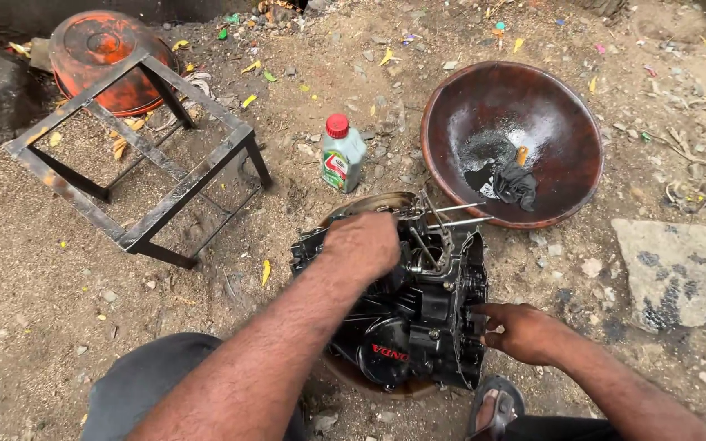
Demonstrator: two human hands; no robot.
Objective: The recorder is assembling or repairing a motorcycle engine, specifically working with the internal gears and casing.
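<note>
Your hands work at a black engine block (pixel 418 327) with red lettering on its round cover. Beside it stands a pale green bottle (pixel 341 158) with a red cap, and a rust-brown pan (pixel 565 114) holding a black rag (pixel 516 184). A grey-black metal frame (pixel 140 147) flecked with orange rust sits before an orange-red lid (pixel 87 49). The dirt ground (pixel 59 327) is tan, dotted with yellow leaves.

Head view, steeply down, near engine (pixel 406 314)

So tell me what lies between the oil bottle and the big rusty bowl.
In the head view, only bare dirt with small stones and gravel lies between the oil bottle and the rusty bowl.
</note>
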